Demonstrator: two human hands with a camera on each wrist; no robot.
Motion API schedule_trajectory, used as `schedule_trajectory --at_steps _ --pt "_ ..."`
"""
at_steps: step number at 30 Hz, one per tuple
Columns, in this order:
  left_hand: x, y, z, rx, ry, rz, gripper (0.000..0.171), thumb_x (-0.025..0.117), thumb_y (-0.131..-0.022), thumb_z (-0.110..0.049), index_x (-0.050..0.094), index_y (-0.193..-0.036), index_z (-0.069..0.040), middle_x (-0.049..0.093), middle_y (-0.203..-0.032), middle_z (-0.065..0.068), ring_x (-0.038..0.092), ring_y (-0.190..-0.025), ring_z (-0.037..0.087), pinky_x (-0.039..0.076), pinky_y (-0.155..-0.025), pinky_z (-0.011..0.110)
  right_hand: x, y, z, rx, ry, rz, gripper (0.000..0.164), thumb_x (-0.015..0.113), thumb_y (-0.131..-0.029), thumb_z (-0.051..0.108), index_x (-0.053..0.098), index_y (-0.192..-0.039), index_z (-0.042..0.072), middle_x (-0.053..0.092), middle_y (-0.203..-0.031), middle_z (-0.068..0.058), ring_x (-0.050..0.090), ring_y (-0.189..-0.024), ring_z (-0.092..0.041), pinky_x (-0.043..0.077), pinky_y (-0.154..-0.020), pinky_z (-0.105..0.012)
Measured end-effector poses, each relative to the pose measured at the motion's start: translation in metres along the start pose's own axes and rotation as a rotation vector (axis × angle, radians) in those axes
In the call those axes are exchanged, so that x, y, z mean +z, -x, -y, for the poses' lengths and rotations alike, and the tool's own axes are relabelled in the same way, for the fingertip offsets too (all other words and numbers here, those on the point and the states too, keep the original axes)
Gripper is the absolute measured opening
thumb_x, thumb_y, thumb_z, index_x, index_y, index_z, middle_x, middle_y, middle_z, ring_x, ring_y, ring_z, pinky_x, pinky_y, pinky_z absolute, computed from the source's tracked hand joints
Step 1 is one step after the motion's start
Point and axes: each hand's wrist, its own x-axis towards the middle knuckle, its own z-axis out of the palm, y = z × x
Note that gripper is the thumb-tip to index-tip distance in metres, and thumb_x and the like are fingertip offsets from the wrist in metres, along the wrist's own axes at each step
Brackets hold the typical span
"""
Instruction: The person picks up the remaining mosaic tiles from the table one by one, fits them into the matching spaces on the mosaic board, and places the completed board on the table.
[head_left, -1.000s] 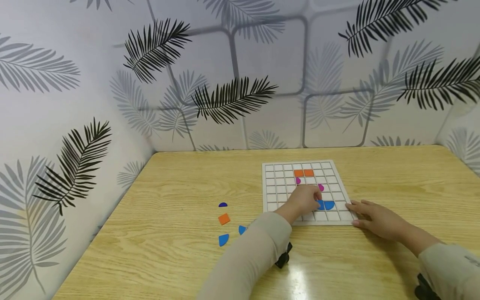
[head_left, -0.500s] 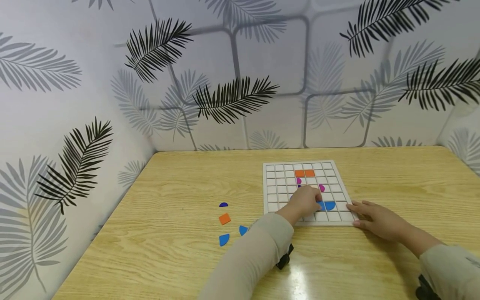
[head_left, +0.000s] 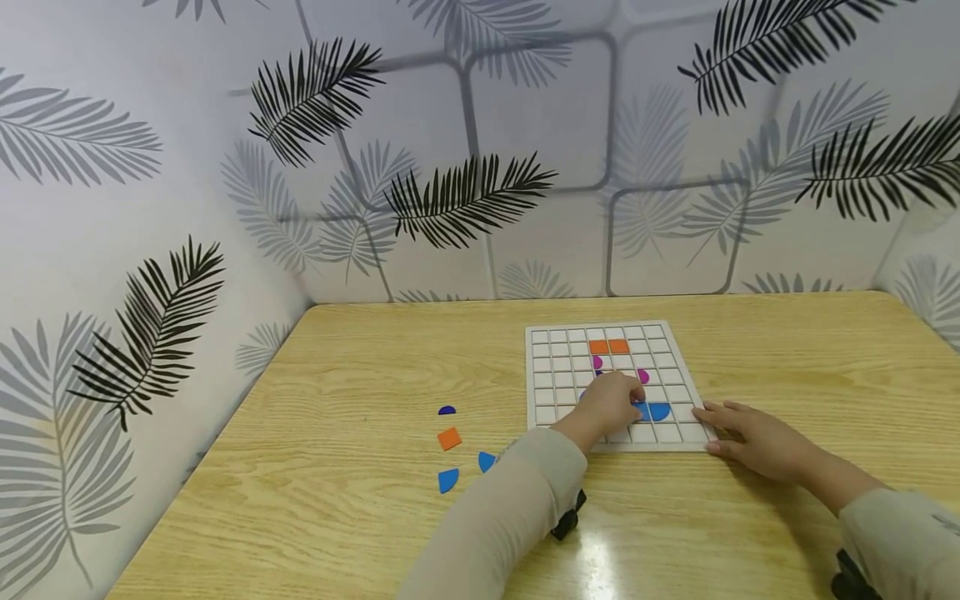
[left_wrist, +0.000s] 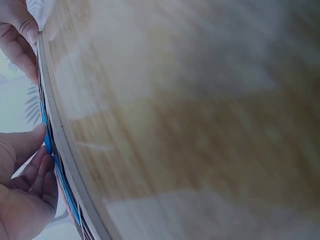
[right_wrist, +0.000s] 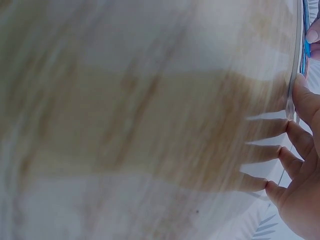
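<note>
A white gridded board point(head_left: 543, 377) lies on the wooden table in the head view. My left hand point(head_left: 609, 400) reaches over its lower part. Between thumb and fingertips it pinches a blue piece point(left_wrist: 48, 142), set low over the board in the left wrist view. Beside those fingers sits a blue quarter-circle piece point(head_left: 659, 411) in a grid cell. My right hand point(head_left: 757, 440) rests at the board's lower right corner, fingers extended; the right wrist view has its thumb against the edge and other fingertips on the table. My left hand hides some cells.
Two orange squares point(head_left: 608, 346) and two magenta half-circles point(head_left: 643, 377) lie on the board. Left of it on the table are a dark blue half-circle point(head_left: 447, 410), an orange square point(head_left: 449, 438) and two blue quarter-circles point(head_left: 447, 480). A patterned wall point(head_left: 525, 250) stands behind.
The head view has shifted very slightly. My left hand stays at the same cells with the blue piece, and my right hand keeps its place at the board's corner.
</note>
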Motion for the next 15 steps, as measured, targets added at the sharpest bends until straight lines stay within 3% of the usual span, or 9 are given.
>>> schedule_trajectory --at_steps 15 --pt "-0.0019 -0.0009 -0.0003 0.05 -0.021 0.037 0.018 0.062 -0.081 -0.018 0.064 -0.098 -0.014 0.057 -0.089 -0.007 0.049 -0.083 0.003 0.037 -0.071 0.012 -0.0008 -0.0003 -0.0004 0.0 -0.007 0.002 0.053 0.058 -0.081 0.031 0.047 -0.122 -0.002 0.037 -0.124 -0.028 0.031 -0.111 -0.048 0.026 -0.085 -0.058"
